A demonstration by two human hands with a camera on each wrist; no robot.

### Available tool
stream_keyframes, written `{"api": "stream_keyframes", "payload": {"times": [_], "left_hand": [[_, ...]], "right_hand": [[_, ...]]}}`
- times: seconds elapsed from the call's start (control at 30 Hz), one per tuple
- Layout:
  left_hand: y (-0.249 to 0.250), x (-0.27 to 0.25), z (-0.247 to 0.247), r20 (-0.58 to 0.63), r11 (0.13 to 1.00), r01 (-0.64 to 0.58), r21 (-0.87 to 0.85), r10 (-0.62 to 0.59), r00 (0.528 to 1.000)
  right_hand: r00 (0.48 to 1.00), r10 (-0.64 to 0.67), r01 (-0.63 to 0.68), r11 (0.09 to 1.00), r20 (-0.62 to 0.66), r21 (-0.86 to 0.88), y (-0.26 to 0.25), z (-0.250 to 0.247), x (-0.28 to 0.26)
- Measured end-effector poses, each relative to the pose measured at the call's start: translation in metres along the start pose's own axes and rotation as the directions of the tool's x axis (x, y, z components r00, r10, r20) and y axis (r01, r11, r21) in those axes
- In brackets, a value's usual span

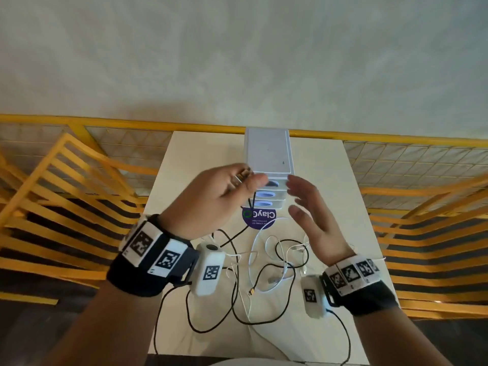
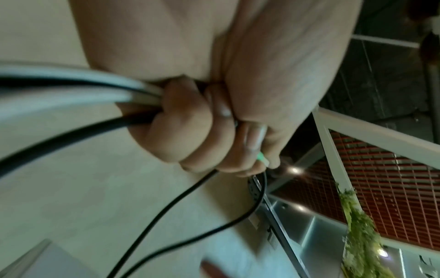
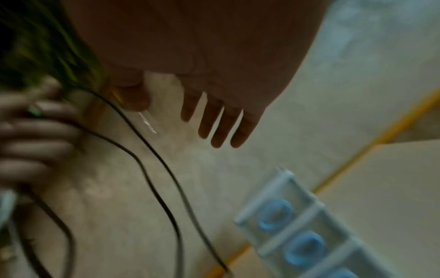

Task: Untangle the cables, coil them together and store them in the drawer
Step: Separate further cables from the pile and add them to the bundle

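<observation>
Early in the task, by the look of it. Left hand (image 1: pixel 211 199) raised above the table (image 1: pixel 340 186), fingers curled round the ends of several cables: a black cable (image 1: pixel 236 291) and at least one white strand run out of the fist in the left wrist view, with a green-tipped plug showing at the fingertips. Right hand (image 1: pixel 311 220) released, fingers straight and apart, hovering just beside the left and holding nothing.

Most of the length unsorted: black loops and a white cable (image 1: pixel 253 249) crossing over each other on the table between the wrists, one black run trailing off the near edge. No coil formed yet. Drawer unit (image 1: pixel 268 154) standing at the far end of the table, all drawers seemingly closed, blue-ringed pulls facing the person. Left to do, likely: separating the strands, coiling them together, opening a drawer, stowing the coil.

Table pale and smooth, with a round purple sticker (image 1: pixel 260 220) in front of the drawer unit. Around it, yellow railing (image 1: pixel 79 122) with wire mesh, yellow slatted frames on both sides, and a plain whitish wall (image 1: pixel 237 48) behind.
</observation>
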State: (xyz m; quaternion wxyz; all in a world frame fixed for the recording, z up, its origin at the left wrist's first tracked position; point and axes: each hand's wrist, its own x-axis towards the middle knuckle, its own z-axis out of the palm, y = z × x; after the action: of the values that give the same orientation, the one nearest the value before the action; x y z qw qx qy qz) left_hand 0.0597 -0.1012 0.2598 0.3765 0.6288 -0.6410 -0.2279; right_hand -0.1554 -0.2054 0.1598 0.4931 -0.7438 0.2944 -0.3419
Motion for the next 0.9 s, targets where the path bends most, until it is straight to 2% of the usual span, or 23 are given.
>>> {"api": "stream_keyframes", "payload": {"times": [0.13,0.23,0.33,0.43,0.53,0.57,0.63,0.7,0.73,0.77,0.83,0.9], "left_hand": [[0.005,0.002,0.014,0.09,0.999,0.013,0.035,-0.016,0.996],[-0.002,0.004,0.014,0.038,0.998,0.032,0.057,-0.034,0.999],[-0.007,0.006,0.005,-0.145,0.999,0.041,-0.035,-0.046,0.988],[-0.003,0.01,-0.019,-0.403,0.976,0.019,-0.216,-0.107,0.909],[0.008,0.013,-0.049,-0.556,0.935,-0.061,-0.35,-0.154,0.817],[0.013,0.013,-0.057,-0.583,0.904,-0.086,-0.419,-0.195,0.789],[0.023,0.013,-0.067,-0.591,0.818,-0.118,-0.563,-0.299,0.749],[0.029,0.013,-0.068,-0.559,0.741,-0.142,-0.657,-0.352,0.75],[0.031,0.012,-0.066,-0.538,0.712,-0.15,-0.686,-0.357,0.764],[0.034,0.012,-0.062,-0.514,0.689,-0.152,-0.708,-0.355,0.781],[0.039,0.013,-0.049,-0.448,0.653,-0.13,-0.746,-0.348,0.824],[0.045,0.015,-0.029,-0.347,0.61,-0.08,-0.788,-0.333,0.877]], "right_hand": [[0.969,-0.067,0.082,0.995,0.239,-0.057,-0.043,0.012,0.009],[0.975,-0.037,0.051,0.997,0.221,-0.059,-0.041,0.019,0.005],[0.988,0.049,-0.047,0.999,0.15,-0.015,-0.025,0.015,-0.007],[0.989,0.112,-0.102,0.989,0.096,-0.105,0.006,0.002,-0.027],[0.972,0.207,-0.152,0.912,0.107,-0.382,0.058,-0.009,-0.055],[0.957,0.263,-0.181,0.873,0.125,-0.452,0.074,-0.012,-0.064],[0.892,0.41,-0.253,0.803,0.191,-0.54,0.098,-0.018,-0.08],[0.832,0.47,-0.232,0.779,0.296,-0.583,0.094,-0.024,-0.086],[0.83,0.446,-0.198,0.797,0.335,-0.571,0.079,-0.026,-0.081],[0.86,0.371,-0.148,0.839,0.351,-0.524,0.058,-0.028,-0.073],[0.936,0.136,-0.012,0.934,0.324,-0.357,0.013,-0.026,-0.05],[0.961,-0.035,0.083,0.983,0.274,-0.162,-0.042,-0.011,-0.023]]}}
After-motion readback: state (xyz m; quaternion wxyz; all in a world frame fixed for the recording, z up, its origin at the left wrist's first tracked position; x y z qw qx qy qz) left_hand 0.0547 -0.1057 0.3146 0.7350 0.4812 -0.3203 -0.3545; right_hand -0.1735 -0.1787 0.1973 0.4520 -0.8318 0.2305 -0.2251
